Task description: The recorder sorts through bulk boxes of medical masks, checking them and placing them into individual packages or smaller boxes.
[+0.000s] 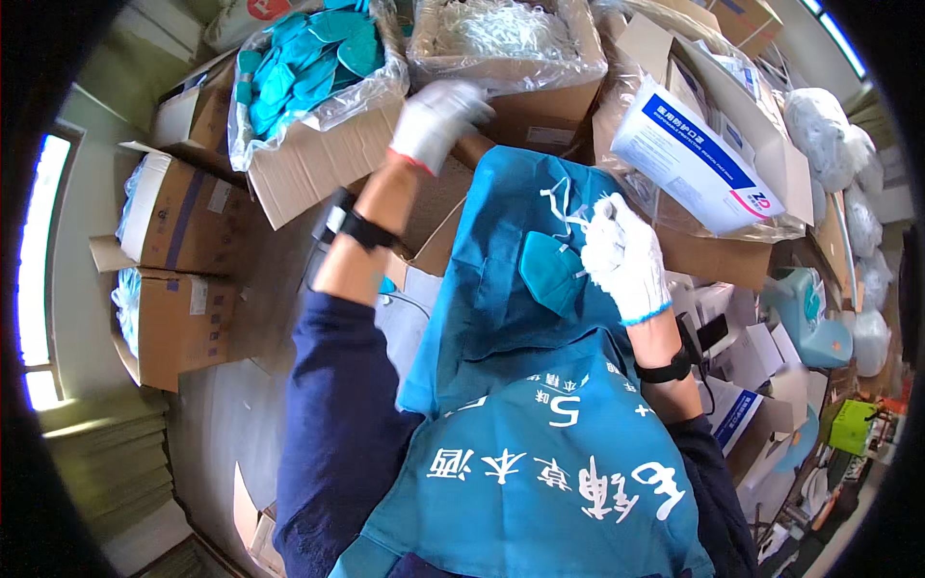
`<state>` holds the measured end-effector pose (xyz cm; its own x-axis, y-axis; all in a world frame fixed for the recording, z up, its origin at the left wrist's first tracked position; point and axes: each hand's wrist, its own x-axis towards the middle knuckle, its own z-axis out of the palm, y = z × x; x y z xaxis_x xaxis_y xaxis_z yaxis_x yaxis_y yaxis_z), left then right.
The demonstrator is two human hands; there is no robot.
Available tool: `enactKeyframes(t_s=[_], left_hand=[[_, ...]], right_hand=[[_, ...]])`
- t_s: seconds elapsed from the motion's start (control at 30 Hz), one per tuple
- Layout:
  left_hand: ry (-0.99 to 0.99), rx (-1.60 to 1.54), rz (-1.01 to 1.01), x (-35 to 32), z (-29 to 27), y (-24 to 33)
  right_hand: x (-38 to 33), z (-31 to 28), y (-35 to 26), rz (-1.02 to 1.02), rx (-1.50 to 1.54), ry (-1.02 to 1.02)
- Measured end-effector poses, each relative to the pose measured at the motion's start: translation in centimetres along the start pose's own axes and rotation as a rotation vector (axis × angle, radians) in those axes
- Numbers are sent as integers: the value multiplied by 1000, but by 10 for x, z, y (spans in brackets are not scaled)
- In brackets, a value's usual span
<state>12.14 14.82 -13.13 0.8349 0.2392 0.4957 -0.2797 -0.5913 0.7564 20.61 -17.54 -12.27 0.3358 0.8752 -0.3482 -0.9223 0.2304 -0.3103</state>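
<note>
Teal is the colour of nearly everything here – the face mask, the cloth spread over the person's lap, and the loose masks in a plastic-lined carton at the far left.

The single teal mask lies on the cloth, near its far right edge, just beside the right hand. This hand wears a white knit glove, and its fingers are pinched together on thin white elastic straps, which run from the glove to the mask. The left hand, also gloved in white, is stretched forward to the near edge of a carton of white straps, beyond the far edge of the cloth. Its fingers are curled, but I cannot tell whether they already hold something – the glove hides the tips.

I judge that the step in hand is the fitting of straps on one mask, while the left hand fetches the next piece. The next move, I think, calls for both hands to meet over the cloth: the right one must keep the strap tight, and the left one must bring its piece without tangling. At the far right stands an open carton with a white and blue packet.
</note>
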Motion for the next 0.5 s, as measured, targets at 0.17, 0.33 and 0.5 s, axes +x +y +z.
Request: enactKeyframes(t_s=[0.17,0.33,0.5], left_hand=[[-296,32,-89,-36,102,75],[-262,638,-387,-47,142,44],[-469,750,-331,-43,167,15]], right_hand=[[-3,12,-6,-1,-111,42],[-8,14,-10,7,-27,-15],[-15,17,-17,-123,-107,140]])
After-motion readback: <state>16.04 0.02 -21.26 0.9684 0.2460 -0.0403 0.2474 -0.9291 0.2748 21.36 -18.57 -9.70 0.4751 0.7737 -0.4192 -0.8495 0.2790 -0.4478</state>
